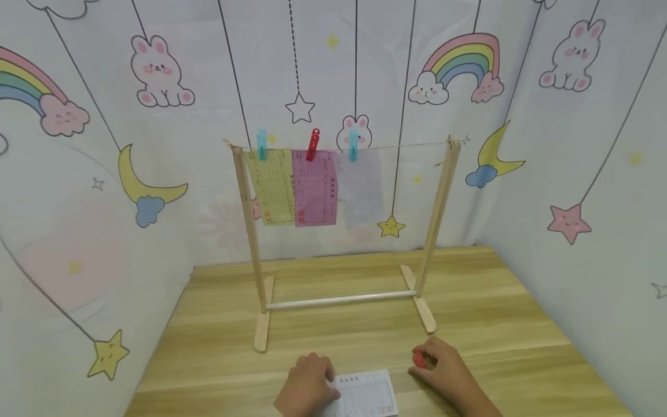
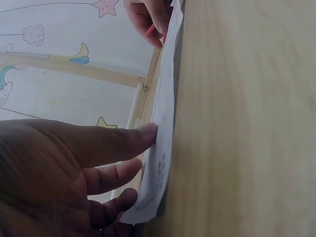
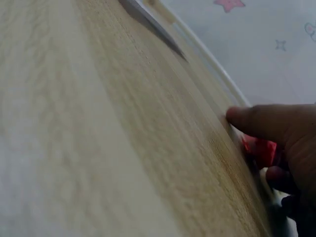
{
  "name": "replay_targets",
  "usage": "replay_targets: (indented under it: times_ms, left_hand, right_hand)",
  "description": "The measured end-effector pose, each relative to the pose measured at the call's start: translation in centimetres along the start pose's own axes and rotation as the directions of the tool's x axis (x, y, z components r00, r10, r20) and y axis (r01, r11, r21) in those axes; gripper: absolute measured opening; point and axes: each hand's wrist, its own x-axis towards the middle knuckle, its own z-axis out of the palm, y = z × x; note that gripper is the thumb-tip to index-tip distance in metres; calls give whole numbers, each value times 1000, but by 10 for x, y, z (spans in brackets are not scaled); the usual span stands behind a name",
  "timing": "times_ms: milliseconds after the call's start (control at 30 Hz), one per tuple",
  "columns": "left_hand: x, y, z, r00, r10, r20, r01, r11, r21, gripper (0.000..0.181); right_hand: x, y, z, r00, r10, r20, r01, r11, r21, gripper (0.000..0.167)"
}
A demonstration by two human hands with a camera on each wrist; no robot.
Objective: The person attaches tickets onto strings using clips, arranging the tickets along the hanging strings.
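A white printed paper slip (image 1: 365,394) lies at the front of the wooden table. My left hand (image 1: 307,385) is over its left end. In the left wrist view, the thumb (image 2: 145,134) touches the slip (image 2: 165,108) while the other fingers bend beside it. To the right of the slip, my right hand (image 1: 445,370) holds a red clothespin (image 1: 418,359) between thumb and fingers, low over the tabletop. The right wrist view shows the clothespin (image 3: 261,150) partly hidden behind the thumb (image 3: 261,121).
Behind the hands stands a wooden rack (image 1: 440,214) with a string (image 1: 411,146). Yellow (image 1: 273,191), pink (image 1: 315,191) and pale (image 1: 361,191) slips hang there from blue and red clothespins. A white bar (image 1: 339,300) joins the feet. Patterned cloth walls (image 1: 599,301) enclose the table.
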Motion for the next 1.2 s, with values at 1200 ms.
replay_targets:
  times_ms: [1200]
  left_hand:
    - [10,-13,-8,990,-105,-93,79,964,-254,11]
  right_hand:
    - [-1,-14,-3,987,-45,-151,4,965,-261,31]
